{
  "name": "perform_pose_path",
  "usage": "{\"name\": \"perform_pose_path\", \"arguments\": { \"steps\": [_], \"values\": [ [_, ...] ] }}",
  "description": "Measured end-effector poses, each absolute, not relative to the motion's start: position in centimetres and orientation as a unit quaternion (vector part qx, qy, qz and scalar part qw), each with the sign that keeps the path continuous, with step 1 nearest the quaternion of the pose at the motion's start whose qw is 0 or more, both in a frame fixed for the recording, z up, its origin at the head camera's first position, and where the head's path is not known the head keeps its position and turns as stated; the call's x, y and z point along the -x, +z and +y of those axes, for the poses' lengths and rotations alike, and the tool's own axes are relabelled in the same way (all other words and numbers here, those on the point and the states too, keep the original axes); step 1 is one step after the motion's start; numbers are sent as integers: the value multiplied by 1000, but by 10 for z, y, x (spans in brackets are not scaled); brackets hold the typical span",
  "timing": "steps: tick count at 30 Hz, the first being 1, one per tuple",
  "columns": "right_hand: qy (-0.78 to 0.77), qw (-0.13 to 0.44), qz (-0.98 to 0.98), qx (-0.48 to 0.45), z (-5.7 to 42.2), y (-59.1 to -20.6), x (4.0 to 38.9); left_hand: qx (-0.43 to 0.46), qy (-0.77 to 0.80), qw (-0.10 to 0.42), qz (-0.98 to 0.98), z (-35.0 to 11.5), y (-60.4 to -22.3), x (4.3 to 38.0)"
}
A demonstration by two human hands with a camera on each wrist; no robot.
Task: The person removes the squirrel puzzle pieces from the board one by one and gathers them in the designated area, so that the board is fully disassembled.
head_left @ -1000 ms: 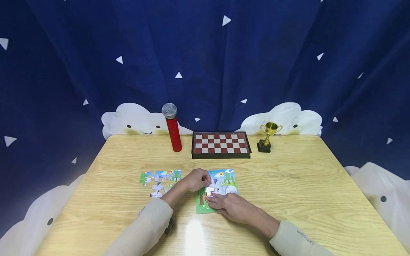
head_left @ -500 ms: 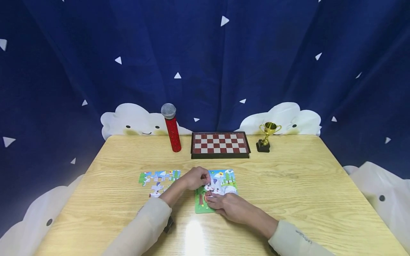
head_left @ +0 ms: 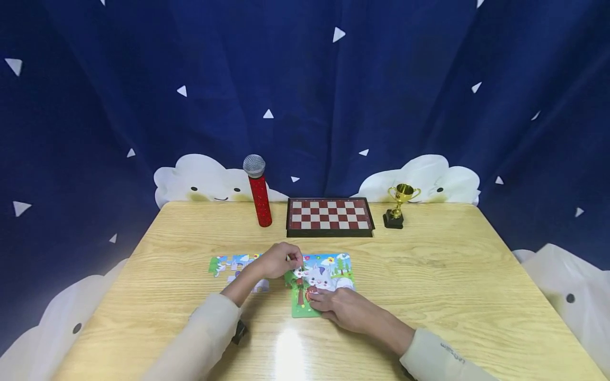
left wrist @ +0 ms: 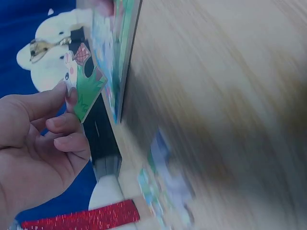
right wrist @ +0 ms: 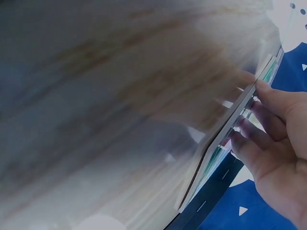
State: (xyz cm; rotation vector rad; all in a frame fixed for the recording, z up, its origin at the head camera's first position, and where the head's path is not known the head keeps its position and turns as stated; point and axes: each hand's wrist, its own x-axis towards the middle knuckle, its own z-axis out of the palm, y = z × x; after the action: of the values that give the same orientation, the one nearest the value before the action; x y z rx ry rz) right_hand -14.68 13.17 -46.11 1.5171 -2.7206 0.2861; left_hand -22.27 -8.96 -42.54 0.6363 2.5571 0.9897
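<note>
My left hand (head_left: 276,260) pinches a puzzle piece (left wrist: 82,88) between thumb and fingers, raised at the left edge of the puzzle board (head_left: 344,267). That piece carries green grass, part of a white animal face and a reddish patch. My right hand (head_left: 347,307) rests its fingers on the board's lower part, over a picture of a white cat-like animal; its thumb (right wrist: 268,93) lies at the board's near edge. Left of the board are loose puzzle pieces (head_left: 218,264), partly hidden behind my left hand and forearm.
At the back of the table (head_left: 443,275) stand a red microphone (head_left: 260,201), a red-and-white checkered board (head_left: 330,216) in a black frame, and a gold trophy cup (head_left: 401,197). A dark blue curtain (head_left: 305,95) with white clouds hangs behind them.
My left hand has shifted left with the piece, from over the board's picture to its left edge, uncovering more of the cat-like animal. The right hand stays in place.
</note>
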Motion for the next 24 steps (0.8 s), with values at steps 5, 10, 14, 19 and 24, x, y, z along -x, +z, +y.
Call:
{"name": "perform_pose_path", "arguments": {
  "steps": [5,10,14,19,24],
  "values": [
    [100,1,-874,-476,132,-461,146,-218,346,165,898,-115,-421,221],
    [99,-1,-876,-472,131,-461,146,-222,335,169,900,-147,-416,216],
    [101,-7,-877,-469,131,-461,146,-209,325,165,907,-169,-415,214],
    [103,-15,-879,-466,130,-461,146,-185,312,157,918,-193,-415,211],
    [101,-12,-877,-469,130,-459,146,-162,306,156,925,-212,-415,207]
  ]
}}
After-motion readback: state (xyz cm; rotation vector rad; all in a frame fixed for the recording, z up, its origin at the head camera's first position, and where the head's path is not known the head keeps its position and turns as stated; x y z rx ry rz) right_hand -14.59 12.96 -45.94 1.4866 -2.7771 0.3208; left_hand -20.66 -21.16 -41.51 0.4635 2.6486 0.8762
